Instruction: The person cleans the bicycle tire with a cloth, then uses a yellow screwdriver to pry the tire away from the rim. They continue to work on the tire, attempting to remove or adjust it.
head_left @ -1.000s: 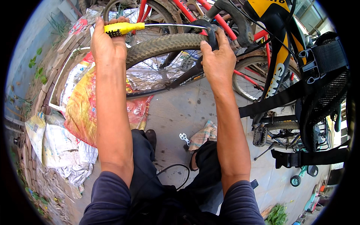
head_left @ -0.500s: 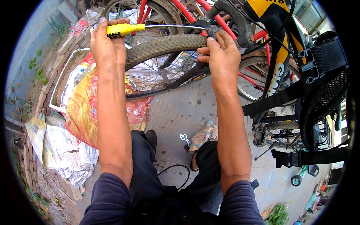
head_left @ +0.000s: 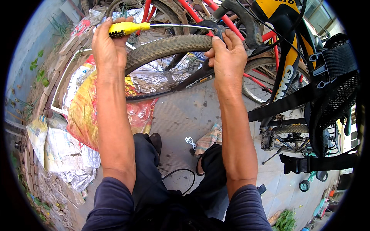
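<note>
My left hand (head_left: 110,46) grips a yellow-handled screwdriver (head_left: 131,28). Its long metal shaft runs rightward above a muddy bicycle tire (head_left: 162,46) to a black fitting (head_left: 217,29) at the wheel's top right. My right hand (head_left: 227,56) is at that fitting, fingers curled close around the area just below the shaft's end; what exactly they pinch is hidden. The spoked wheel stands over colored woven sacks (head_left: 84,115). A small flat silver multi-wrench (head_left: 190,142) lies on the ground by a checked cloth (head_left: 208,136), between and beyond my feet.
Red bicycles (head_left: 192,9) stand behind. A black-and-yellow frame (head_left: 285,69) with hanging black straps (head_left: 323,61) fills the right. A brick edging (head_left: 54,81) and wall line the left. Small green wheeled object (head_left: 304,184) and plants (head_left: 285,221) are at lower right.
My right hand's thumb has shifted off the black fitting's side and the hand has turned slightly, fingers now higher and more curled. My left hand and screwdriver have barely moved.
</note>
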### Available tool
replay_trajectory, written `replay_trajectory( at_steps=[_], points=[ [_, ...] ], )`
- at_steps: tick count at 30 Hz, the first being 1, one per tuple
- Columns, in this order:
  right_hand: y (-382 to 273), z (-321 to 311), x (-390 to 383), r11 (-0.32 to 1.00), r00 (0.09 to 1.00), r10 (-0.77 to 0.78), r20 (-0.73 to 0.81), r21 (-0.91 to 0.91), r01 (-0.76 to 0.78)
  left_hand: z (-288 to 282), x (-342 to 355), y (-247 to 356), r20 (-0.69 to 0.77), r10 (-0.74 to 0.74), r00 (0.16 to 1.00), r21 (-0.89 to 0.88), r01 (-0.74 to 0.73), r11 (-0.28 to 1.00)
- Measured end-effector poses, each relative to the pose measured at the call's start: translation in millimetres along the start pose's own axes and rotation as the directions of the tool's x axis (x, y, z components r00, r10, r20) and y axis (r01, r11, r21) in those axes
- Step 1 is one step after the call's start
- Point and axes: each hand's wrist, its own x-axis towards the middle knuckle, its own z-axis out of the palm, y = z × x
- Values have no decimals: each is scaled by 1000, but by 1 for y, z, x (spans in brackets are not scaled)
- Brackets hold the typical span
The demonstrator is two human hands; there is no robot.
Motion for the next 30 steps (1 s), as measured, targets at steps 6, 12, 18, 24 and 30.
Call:
replay_trajectory(
  at_steps=[6,12,18,24,30],
  points=[
    [0,-8,1,1000,1000,23,17,21,-23,-2,-13,18,-102,-116,988,544,153,825],
    [-6,-6,-2,999,998,35,50,26,-37,-1,-6,10,-69,70,995,432,-33,901],
    [-5,-8,-1,999,998,43,53,1,-43,-2,-6,12,56,148,987,408,-158,899],
    [-7,-8,-2,999,997,46,56,-5,-46,-4,-8,12,159,275,948,374,-316,872],
    [-2,-9,-1,999,999,31,40,-15,-30,-7,-10,9,143,289,947,450,-322,833]
  ],
)
